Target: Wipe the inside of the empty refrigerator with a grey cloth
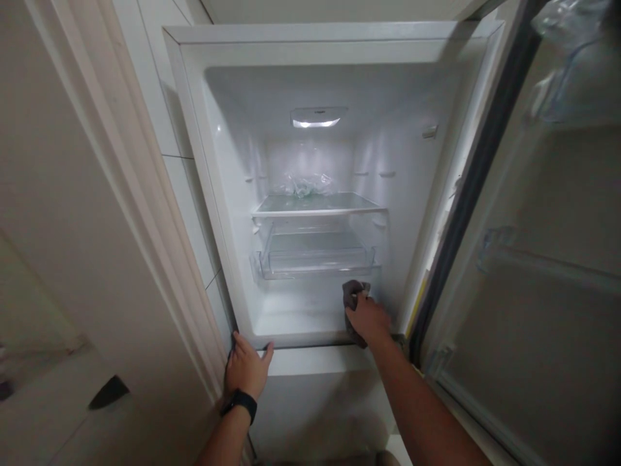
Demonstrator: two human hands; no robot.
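An opened white fridge (291, 313) fills the middle of the head view. My right hand (369, 316) grips a dark grey cloth (350, 301) at the right side of the fridge floor, where the cloth hangs over the front edge. At the lower left corner of the fridge rests my left hand (247, 366), its thumb and fingers spread against the frame and nothing held. That wrist wears a black watch. The parts of the cloth inside my right hand are hidden.
Above the cloth are a clear drawer (317, 264) and a glass shelf (320, 203) bearing crumpled clear plastic (308, 185). The fridge door (543, 310) stands swung out at right, with clear racks. A door frame (145, 194) and tiled wall border the left. A lower door (320, 408) lies beneath.
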